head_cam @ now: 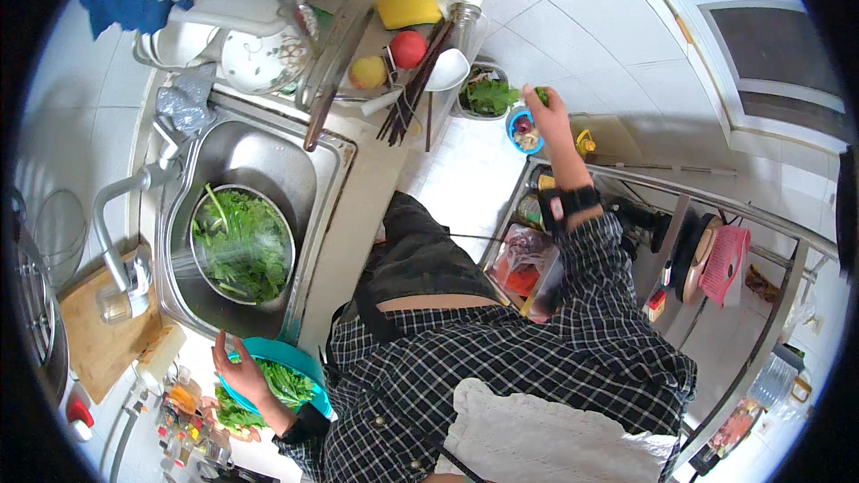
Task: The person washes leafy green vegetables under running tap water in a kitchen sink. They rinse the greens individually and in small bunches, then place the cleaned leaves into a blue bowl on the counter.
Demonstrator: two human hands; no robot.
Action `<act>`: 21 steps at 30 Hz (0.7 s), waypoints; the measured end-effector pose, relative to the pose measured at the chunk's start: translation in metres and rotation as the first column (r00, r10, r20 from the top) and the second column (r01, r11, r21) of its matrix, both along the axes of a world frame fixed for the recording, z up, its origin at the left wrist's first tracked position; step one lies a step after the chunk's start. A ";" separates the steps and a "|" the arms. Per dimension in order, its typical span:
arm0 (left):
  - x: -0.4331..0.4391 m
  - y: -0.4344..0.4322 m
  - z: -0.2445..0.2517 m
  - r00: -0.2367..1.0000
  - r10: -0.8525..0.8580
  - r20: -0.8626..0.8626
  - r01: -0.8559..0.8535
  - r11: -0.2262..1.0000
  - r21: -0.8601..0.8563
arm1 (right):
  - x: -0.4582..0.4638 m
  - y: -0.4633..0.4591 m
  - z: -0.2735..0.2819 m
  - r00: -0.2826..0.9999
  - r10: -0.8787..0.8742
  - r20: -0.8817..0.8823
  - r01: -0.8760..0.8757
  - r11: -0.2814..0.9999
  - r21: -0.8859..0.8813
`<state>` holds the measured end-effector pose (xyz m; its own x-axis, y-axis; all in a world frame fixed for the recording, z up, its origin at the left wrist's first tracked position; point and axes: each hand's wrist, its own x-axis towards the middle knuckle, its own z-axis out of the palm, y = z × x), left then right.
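Note:
My left hand (243,374) is empty with its fingers apart, over the rim of a teal basin (263,349) that holds leafy greens (285,381). Bits of green (542,95) show in my right hand (551,122), which is beside a blue container (515,141) with a purple onion and garlic. Near that hand, a bin (462,107) contains discarded-looking green leaves (488,94). In the stainless steel sink (268,147), water sprays from the faucet (121,194) onto a round metal bowl (293,248) full of leafy greens (241,248).
A wooden cutting board (100,335) lies beside the sink. Beyond it are a dish rack with a floral bowl (258,60), a yellow sponge (409,10) and chopsticks (416,87). A metal shelf (678,228) with a pink basket (725,261) stands at the right.

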<state>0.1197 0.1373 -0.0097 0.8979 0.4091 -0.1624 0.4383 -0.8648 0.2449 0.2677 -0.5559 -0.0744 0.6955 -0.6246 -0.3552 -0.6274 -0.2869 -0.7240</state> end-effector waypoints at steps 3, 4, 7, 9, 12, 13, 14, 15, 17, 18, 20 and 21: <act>-0.002 0.007 0.013 0.998 0.009 -0.068 -0.011 1.000 -0.028 | 0.025 -0.060 -0.072 0.998 -0.059 0.013 0.060 0.983 -0.172; -0.002 0.007 0.018 0.998 -0.003 -0.059 0.003 1.000 -0.001 | 0.032 -0.077 -0.094 0.994 -0.089 0.058 0.097 0.984 -0.150; 0.003 0.003 0.037 0.998 -0.054 0.023 0.052 0.996 0.071 | 0.051 -0.117 -0.132 0.996 -0.007 0.084 0.033 0.949 -0.315; 0.006 -0.006 0.045 0.989 -0.114 0.097 0.109 0.993 0.050 | 0.055 -0.127 -0.127 0.994 0.004 0.105 0.033 0.935 -0.354; 0.010 -0.020 0.050 0.996 -0.034 0.083 0.035 0.999 -0.007 | 0.061 -0.101 -0.080 0.963 -0.127 0.237 0.143 0.988 -0.051; 0.009 -0.025 0.050 0.997 0.016 0.076 -0.013 1.000 -0.028 | 0.060 -0.081 -0.057 0.939 -0.177 0.294 0.141 0.980 0.141; 0.008 -0.029 0.050 0.997 0.037 0.074 -0.033 0.998 -0.051 | 0.058 -0.056 -0.032 0.907 -0.163 0.389 0.104 0.980 0.168; 0.007 -0.033 0.049 0.996 0.046 0.079 -0.040 0.997 -0.070 | 0.056 -0.028 -0.006 0.854 -0.115 0.508 0.015 0.980 0.197; 0.003 -0.044 0.046 0.987 0.098 0.124 -0.080 0.986 -0.143 | 0.051 0.032 0.047 0.773 0.040 0.633 -0.204 0.961 0.189; 0.003 -0.047 0.044 0.986 0.101 0.133 -0.082 0.987 -0.140 | 0.049 0.068 0.068 0.753 0.136 0.643 -0.308 0.937 0.163; 0.004 -0.059 0.043 0.977 0.161 0.142 -0.129 0.969 -0.212 | 0.048 0.144 0.097 0.673 0.334 0.660 -0.540 0.831 0.131; 0.004 -0.065 0.044 0.977 0.142 0.162 -0.108 0.974 -0.201 | 0.049 0.183 0.105 0.626 0.434 0.648 -0.652 0.747 0.129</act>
